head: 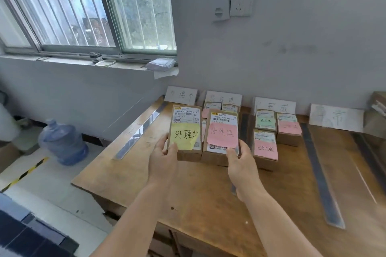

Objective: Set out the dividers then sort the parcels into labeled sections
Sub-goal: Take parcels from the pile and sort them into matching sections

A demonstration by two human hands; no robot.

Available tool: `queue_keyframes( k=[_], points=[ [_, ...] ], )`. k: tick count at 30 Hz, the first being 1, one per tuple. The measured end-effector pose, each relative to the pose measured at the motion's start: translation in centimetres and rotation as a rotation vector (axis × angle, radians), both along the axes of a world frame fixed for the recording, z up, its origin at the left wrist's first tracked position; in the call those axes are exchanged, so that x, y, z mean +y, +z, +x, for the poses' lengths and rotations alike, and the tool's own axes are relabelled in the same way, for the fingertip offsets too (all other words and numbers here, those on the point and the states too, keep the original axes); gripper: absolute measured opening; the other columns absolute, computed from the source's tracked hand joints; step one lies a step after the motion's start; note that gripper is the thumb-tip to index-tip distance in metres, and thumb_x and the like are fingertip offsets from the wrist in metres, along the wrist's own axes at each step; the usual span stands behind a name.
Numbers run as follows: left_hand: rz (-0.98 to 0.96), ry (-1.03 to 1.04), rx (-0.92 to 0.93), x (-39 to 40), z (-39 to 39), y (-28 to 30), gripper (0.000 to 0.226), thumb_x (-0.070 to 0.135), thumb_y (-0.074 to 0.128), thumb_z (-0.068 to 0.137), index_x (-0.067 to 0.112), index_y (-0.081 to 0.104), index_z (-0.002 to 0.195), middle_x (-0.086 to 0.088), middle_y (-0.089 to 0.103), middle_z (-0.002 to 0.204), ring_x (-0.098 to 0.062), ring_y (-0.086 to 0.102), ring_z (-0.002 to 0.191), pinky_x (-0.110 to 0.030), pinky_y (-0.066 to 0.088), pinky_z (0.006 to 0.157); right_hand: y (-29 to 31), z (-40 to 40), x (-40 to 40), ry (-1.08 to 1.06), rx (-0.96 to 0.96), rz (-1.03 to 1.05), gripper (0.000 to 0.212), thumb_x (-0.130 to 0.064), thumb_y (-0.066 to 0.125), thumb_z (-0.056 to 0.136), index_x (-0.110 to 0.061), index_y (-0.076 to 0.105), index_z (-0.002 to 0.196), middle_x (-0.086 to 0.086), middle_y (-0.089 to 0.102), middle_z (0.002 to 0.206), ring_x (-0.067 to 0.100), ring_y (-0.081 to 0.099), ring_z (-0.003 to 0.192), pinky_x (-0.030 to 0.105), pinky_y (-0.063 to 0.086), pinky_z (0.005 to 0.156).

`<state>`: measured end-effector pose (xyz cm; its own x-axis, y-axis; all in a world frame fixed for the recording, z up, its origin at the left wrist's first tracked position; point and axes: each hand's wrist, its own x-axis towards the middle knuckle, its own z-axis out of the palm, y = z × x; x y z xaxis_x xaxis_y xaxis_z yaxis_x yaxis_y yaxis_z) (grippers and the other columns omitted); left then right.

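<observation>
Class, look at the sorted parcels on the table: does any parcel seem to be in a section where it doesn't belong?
One possibly: in the section under the 已完成 sign, one parcel with a green note sits among pink-noted ones. Its writing is too blurred to confirm a mismatch. Nothing looks spilled or damaged.

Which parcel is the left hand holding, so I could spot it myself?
Start at the wooden table under the window. Near its left side, the left hand holds up a brown parcel. It alone carries a yellow note; neighbouring parcels carry pink or green ones.
</observation>
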<state>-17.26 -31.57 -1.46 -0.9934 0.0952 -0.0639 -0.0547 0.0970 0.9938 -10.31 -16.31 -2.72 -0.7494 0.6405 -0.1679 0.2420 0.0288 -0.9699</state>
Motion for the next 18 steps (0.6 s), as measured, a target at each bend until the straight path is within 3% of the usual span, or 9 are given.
queue_keyframes(
  k=[3,7,12,18],
  points=[
    [0.023,-0.020,0.006,0.9,-3.5,0.0,0.043,0.016,0.044,0.102,0.027,0.043,0.143,0.003,0.067,0.119,-0.008,0.063,0.106,-0.024,0.053,0.083,-0.4,-3.5,1.2,-0.063,-0.043,0.044,0.051,-0.030,0.039,0.104,-0.025,0.023,0.151,0.000,0.041,0.149,0.025,0.038,0.135,0.043,0.034,0.108],
    [0.053,-0.047,0.014,1.6,-7.0,-0.2,0.042,0.015,0.044,0.102,0.028,0.044,0.143,0.006,0.068,0.114,-0.004,0.065,0.100,-0.023,0.055,0.080,-2.2,-7.4,3.2,-0.161,-0.159,0.074,0.051,-0.026,0.038,0.104,-0.024,0.021,0.152,0.002,0.043,0.147,0.027,0.044,0.129,0.036,0.040,0.092],
    [0.051,-0.092,0.018,2.5,-10.0,-0.5,0.041,0.015,0.044,0.102,0.025,0.045,0.142,0.009,0.068,0.109,-0.003,0.067,0.095,-0.018,0.056,0.071,-5.3,-10.5,4.4,-0.224,-0.323,0.076,0.050,-0.026,0.038,0.102,-0.025,0.022,0.150,0.009,0.046,0.143,0.034,0.045,0.127,0.046,0.041,0.100],
    [0.037,-0.156,0.022,3.1,-13.4,-0.7,0.036,0.014,0.044,0.102,0.025,0.050,0.136,0.018,0.068,0.093,0.005,0.067,0.084,-0.015,0.054,0.067,-7.7,-13.3,5.5,-0.237,-0.409,0.090,0.042,-0.025,0.034,0.099,-0.026,0.030,0.142,0.009,0.050,0.138,0.034,0.048,0.122,0.053,0.045,0.099]
  ],
)
